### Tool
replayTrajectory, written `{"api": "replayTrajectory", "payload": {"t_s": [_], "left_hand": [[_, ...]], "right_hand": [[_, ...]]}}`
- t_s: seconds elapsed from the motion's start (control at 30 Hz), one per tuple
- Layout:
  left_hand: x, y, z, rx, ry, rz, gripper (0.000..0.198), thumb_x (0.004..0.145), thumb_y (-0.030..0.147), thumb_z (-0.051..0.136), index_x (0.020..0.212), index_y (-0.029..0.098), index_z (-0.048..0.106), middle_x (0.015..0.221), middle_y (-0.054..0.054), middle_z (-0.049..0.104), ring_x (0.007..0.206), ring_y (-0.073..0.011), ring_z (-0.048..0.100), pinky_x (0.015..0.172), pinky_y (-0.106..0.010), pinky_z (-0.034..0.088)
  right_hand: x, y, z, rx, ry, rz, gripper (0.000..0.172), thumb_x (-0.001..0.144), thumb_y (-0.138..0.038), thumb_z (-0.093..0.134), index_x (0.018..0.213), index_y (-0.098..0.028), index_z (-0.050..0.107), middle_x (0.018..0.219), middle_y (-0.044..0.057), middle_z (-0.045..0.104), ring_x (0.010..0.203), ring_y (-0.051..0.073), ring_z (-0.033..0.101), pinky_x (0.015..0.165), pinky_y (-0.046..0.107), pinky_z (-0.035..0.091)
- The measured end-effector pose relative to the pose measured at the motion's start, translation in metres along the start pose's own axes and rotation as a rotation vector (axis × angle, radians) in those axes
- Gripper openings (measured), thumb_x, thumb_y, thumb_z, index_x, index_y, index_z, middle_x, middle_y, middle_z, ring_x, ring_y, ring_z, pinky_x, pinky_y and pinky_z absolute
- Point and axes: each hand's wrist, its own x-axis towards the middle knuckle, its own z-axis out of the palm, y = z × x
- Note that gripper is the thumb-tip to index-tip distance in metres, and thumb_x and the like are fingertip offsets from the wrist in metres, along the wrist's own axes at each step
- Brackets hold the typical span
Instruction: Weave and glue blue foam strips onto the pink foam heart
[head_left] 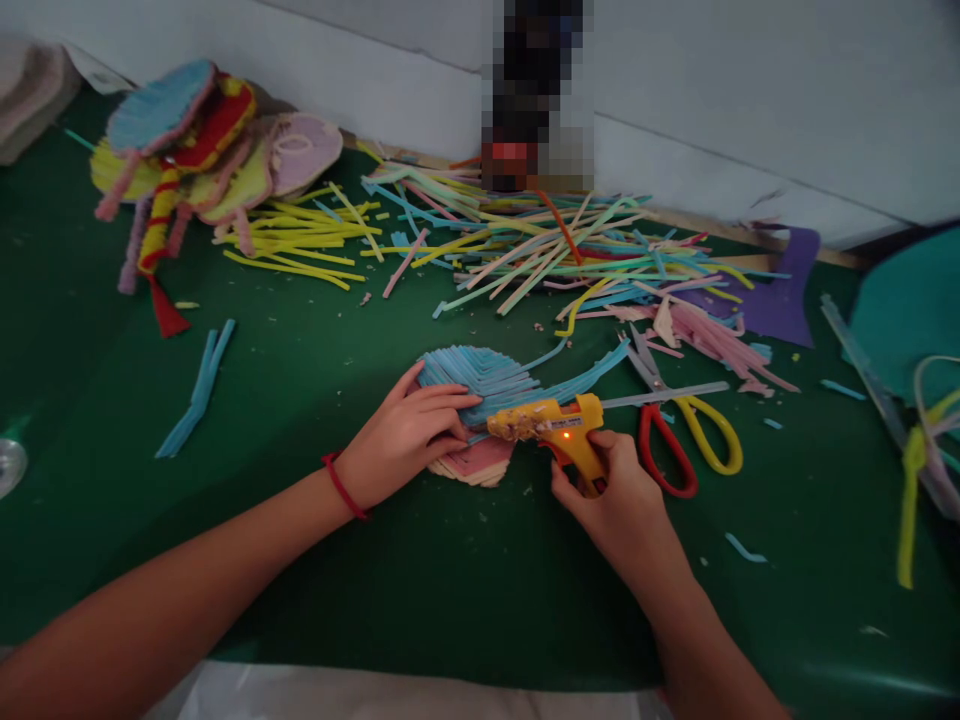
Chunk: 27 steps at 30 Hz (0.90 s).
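Observation:
My left hand [409, 432] lies flat, fingers stretched, pressing on a round craft piece [480, 385] covered with light-blue foam strips over a pink base. My right hand [611, 490] is closed round the handle of a yellow hot glue gun [551, 422], whose small red light glows. The gun's nozzle points left, close to my left fingertips at the edge of the craft piece. Loose ends of the blue strips stick out to the right past the gun.
Scissors [679, 435] with red and yellow handles lie just right of the glue gun. A pile of coloured foam strips [540, 245] fills the back. Finished woven pieces [195, 150] are stacked back left. Two blue strips [196, 400] lie left. Teal sheet [911, 310] at right.

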Motion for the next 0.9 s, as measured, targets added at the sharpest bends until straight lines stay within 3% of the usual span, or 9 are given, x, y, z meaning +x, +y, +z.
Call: {"api": "replayTrajectory", "payload": {"t_s": [0.9], "left_hand": [[0.0,-0.001,-0.002,-0.104,-0.085,-0.056,0.013,0.088,0.024,0.057,0.081,0.026,0.067,0.124,0.001,0.064,0.126,-0.0203,0.05,0.116,-0.052,0.006]], "right_hand": [[0.007,0.016,-0.015,-0.038,-0.004,0.037,0.036,0.07,-0.047,0.06,0.093,-0.022,0.047,0.076,0.004,0.065,0.062,0.02,0.064,0.053,0.029,0.052]]}}
